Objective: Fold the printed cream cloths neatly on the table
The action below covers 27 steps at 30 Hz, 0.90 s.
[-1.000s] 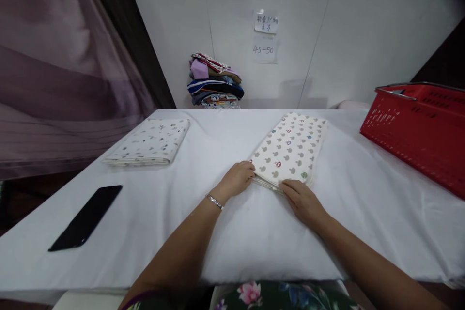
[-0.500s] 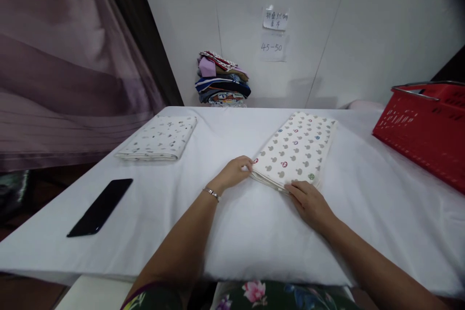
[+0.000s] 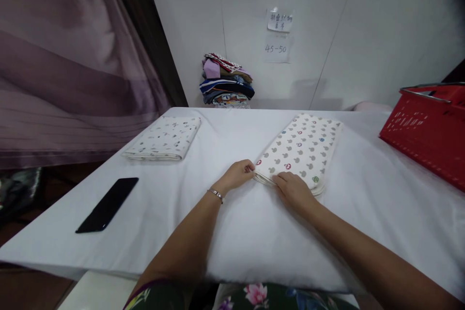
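Note:
A folded white cloth (image 3: 302, 147) printed with grey rounded shapes and a few coloured ones lies on the table, right of centre. Its layers show along the near edge. My left hand (image 3: 238, 175) pinches the near left corner of this cloth between thumb and fingers. Along the same edge, my right hand (image 3: 296, 193) grips the layers with its fingers over the top; its thumb is mostly hidden. The near right corner is free of both hands, its layers slightly spread. Farther left lies a second folded white cloth (image 3: 165, 138) with a small scattered print, apart from both hands.
A white-covered table (image 3: 232, 140) spans the view. A black phone-like slab (image 3: 108, 205) rests at the left. At the right stands a red plastic basket (image 3: 428, 131) with a metal handle. Several folded fabrics form a stack (image 3: 227, 82) by the wall, beneath paper signs (image 3: 278, 34).
My right hand has slid left along the cloth's near edge, closer to my left hand, leaving the near right corner uncovered. My left hand stays at its corner. The view has shifted slightly.

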Each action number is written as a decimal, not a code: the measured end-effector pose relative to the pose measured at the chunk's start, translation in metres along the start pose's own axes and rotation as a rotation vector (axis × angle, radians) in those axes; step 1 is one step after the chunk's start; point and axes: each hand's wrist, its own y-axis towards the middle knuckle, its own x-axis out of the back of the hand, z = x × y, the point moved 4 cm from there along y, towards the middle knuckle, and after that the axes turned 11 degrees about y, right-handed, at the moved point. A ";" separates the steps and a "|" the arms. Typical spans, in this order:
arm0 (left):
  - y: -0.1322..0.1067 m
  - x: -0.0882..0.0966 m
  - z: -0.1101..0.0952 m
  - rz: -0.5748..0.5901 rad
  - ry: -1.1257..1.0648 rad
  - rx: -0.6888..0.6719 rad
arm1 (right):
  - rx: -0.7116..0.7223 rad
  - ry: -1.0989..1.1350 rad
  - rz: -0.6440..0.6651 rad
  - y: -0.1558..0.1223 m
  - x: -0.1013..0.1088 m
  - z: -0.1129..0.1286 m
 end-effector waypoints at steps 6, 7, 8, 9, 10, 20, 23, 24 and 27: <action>0.003 -0.002 0.004 -0.036 0.011 -0.044 | -0.026 -0.004 0.024 0.027 -0.007 0.009; 0.004 -0.002 0.004 -0.038 0.023 -0.056 | -0.035 -0.003 0.023 0.029 -0.008 0.010; 0.005 -0.002 0.004 -0.039 0.035 -0.067 | -0.036 0.004 0.016 0.030 -0.010 0.010; 0.006 -0.002 0.005 -0.040 0.047 -0.077 | -0.026 0.019 0.000 0.031 -0.011 0.011; 0.007 -0.002 0.005 -0.042 0.059 -0.088 | -0.005 0.040 -0.021 0.031 -0.012 0.013; 0.007 -0.004 0.005 -0.074 0.089 -0.148 | 0.051 -0.007 -0.100 0.035 -0.021 0.022; 0.007 -0.003 0.005 -0.075 0.087 -0.148 | 0.032 -0.043 -0.096 0.039 -0.026 0.021; 0.007 -0.003 0.005 -0.074 0.084 -0.145 | 0.029 -0.046 -0.086 0.041 -0.027 0.021; 0.007 -0.002 0.005 -0.075 0.072 -0.132 | 0.037 -0.037 -0.054 0.044 -0.032 0.022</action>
